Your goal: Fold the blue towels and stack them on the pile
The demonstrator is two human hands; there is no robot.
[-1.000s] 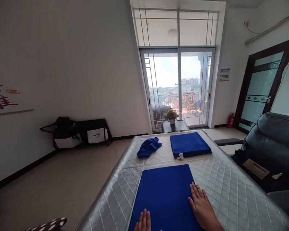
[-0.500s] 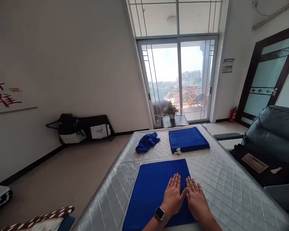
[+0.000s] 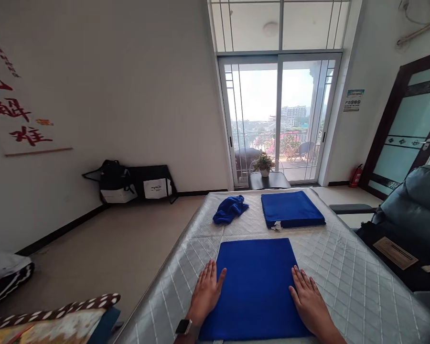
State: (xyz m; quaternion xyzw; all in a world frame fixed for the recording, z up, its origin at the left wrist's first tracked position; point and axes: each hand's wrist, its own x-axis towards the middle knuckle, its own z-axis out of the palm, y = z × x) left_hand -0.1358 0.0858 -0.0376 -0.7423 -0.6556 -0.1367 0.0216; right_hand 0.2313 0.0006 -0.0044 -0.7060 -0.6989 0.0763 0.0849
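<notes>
A blue cloth (image 3: 256,286) lies flat and smooth, in a near-rectangular shape, on the quilted silver mattress (image 3: 347,272). At its left edge rests my left hand (image 3: 207,288), palm down with the thumb spread over the cloth; a watch is on that wrist. My right hand (image 3: 308,294) lies flat along the right edge, fingers stretched out. Neither hand grips anything. Beyond the flat cloth are a neat stack of folded blue cloths (image 3: 292,208) with a white tag and, to its left, a crumpled blue cloth (image 3: 231,209).
A dark armchair (image 3: 412,205) with a black bag stands along the right side. Past the mattress's far end is a chair (image 3: 270,180) holding a potted plant (image 3: 264,162), before sliding glass doors. Black bags (image 3: 114,179) sit by the left wall; patterned bedding (image 3: 57,320) is at lower left.
My left hand has moved from the cloth's right part to its left edge. My right hand has stayed by the right edge. The camera view has turned slightly left.
</notes>
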